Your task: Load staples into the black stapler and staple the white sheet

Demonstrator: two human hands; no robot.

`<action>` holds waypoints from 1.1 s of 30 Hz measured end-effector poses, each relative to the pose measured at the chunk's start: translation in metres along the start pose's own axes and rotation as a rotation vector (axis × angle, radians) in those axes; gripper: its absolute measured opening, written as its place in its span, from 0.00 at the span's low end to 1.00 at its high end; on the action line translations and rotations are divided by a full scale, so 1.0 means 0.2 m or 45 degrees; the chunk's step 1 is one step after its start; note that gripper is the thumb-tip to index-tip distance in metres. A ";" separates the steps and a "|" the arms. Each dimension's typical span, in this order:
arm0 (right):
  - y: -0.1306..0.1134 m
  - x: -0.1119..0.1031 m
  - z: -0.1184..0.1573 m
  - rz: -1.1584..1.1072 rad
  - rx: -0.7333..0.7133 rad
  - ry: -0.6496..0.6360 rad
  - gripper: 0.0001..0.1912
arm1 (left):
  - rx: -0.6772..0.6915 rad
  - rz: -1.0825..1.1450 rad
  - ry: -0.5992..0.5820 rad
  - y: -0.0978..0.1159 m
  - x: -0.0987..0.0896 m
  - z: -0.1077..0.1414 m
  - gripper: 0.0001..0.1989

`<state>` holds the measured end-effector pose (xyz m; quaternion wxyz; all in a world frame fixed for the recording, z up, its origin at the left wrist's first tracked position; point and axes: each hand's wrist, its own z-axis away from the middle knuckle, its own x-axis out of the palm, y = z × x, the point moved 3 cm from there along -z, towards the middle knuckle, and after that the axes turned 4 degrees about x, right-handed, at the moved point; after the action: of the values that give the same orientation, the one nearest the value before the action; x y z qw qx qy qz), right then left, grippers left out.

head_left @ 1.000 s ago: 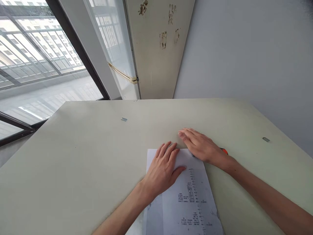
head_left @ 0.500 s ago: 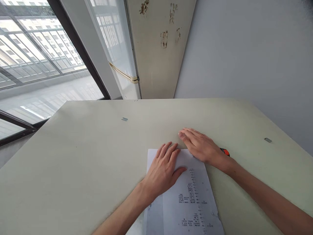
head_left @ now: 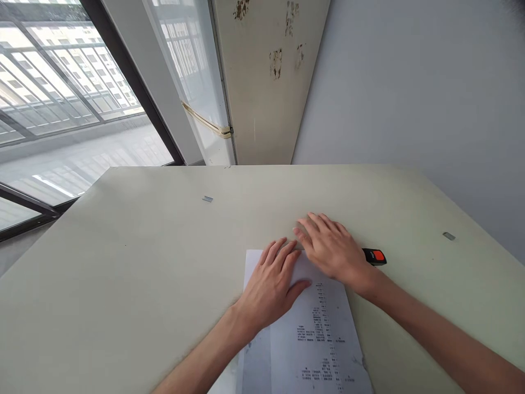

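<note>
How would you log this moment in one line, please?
left hand: on printed sheet | right hand: over sheet's far edge | black-and-orange object: partly hidden

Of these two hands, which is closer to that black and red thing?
The right hand: the black and red object shows just beyond it, partly hidden. The left hand is farther off, spread on the printed paper.

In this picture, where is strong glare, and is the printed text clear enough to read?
In the head view, the window is brightest, partly washed out; the glossy white door carries reflections; print on the paper is too small and unclear to read.
</note>
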<state>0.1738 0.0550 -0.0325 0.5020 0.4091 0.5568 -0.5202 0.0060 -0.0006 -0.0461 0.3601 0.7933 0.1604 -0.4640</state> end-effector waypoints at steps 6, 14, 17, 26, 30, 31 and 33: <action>-0.05 0.03 0.01 0.196 -0.040 0.058 0.32 | 0.010 0.016 -0.032 -0.01 -0.03 0.01 0.31; -0.07 0.05 0.00 0.189 -0.043 0.085 0.30 | 0.017 0.034 0.017 -0.06 -0.06 0.04 0.24; -0.06 0.02 0.00 0.085 -0.052 0.082 0.30 | 0.002 0.022 0.036 -0.07 -0.07 0.03 0.23; 0.09 -0.22 0.11 -0.769 -0.065 0.289 0.26 | -0.131 -0.078 0.156 -0.11 -0.08 0.03 0.16; 0.18 -0.28 0.26 -0.899 -0.030 0.478 0.22 | -0.153 -0.120 0.162 -0.14 -0.08 0.04 0.15; 0.20 -0.28 0.30 -0.898 -0.003 0.506 0.22 | -0.153 -0.123 0.164 -0.14 -0.08 0.04 0.15; 0.24 -0.27 0.39 -0.878 0.063 0.545 0.20 | -0.158 -0.125 0.168 -0.15 -0.09 0.04 0.14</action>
<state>0.2402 -0.0133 0.0170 0.1609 0.3091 0.7406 -0.5745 -0.0255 0.0158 -0.0463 0.3740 0.7896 0.2508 -0.4168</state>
